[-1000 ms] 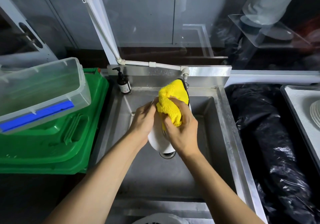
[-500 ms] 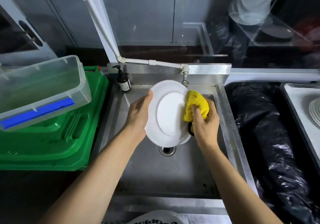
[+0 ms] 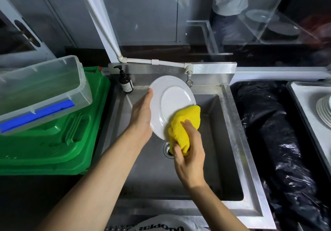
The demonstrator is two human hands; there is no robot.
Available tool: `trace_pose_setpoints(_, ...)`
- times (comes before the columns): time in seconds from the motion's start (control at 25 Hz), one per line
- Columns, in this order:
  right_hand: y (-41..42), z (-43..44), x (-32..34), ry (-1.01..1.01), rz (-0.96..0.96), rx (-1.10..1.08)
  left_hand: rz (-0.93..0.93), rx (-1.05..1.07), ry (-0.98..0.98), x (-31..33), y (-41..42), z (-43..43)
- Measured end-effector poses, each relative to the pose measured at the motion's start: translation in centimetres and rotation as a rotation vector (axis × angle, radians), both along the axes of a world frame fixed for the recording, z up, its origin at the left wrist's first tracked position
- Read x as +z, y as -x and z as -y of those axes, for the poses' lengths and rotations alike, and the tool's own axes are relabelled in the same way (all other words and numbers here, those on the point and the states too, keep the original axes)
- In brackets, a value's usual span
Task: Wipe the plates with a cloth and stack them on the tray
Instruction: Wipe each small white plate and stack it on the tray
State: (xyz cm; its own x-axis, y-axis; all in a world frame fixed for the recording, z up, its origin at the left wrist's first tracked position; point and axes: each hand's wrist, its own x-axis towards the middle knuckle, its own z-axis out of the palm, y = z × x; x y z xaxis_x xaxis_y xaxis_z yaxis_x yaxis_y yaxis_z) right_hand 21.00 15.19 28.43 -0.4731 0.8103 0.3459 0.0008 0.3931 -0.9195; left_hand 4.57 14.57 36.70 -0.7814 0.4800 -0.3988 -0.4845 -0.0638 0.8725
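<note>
A white plate (image 3: 170, 103) is held tilted on edge over the steel sink (image 3: 231, 141). My left hand (image 3: 141, 116) grips its left rim, thumb on the front face. My right hand (image 3: 189, 153) grips a bunched yellow cloth (image 3: 186, 123) and presses it against the plate's lower right rim. At the far right a tray (image 3: 304, 105) holds a stack of white plates (image 3: 324, 110), cut off by the frame edge.
A dark soap bottle (image 3: 126, 82) stands at the sink's back left corner, a tap (image 3: 189, 80) at the back. Left: a green crate (image 3: 59, 137) with a clear plastic box (image 3: 41, 89) on it. Black plastic sheeting (image 3: 268, 132) lies between sink and tray. A person stands behind.
The plate turned from edge-on to face me. My right hand with the cloth moved off the top, to the right rim, then down to the lower right rim.
</note>
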Motion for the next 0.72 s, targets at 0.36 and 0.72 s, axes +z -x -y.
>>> trace_pose_setpoints(0.36,2.7,-1.4,4.0,-0.299,0.118,0.220,0.118,-0.137,0.025,0.2,-0.5,1.2)
trace_pose_setpoints(0.72,0.2,-2.5,1.6,-0.189,0.122,0.163,0.084,-0.132,-0.028,-1.0,-0.2,0.8)
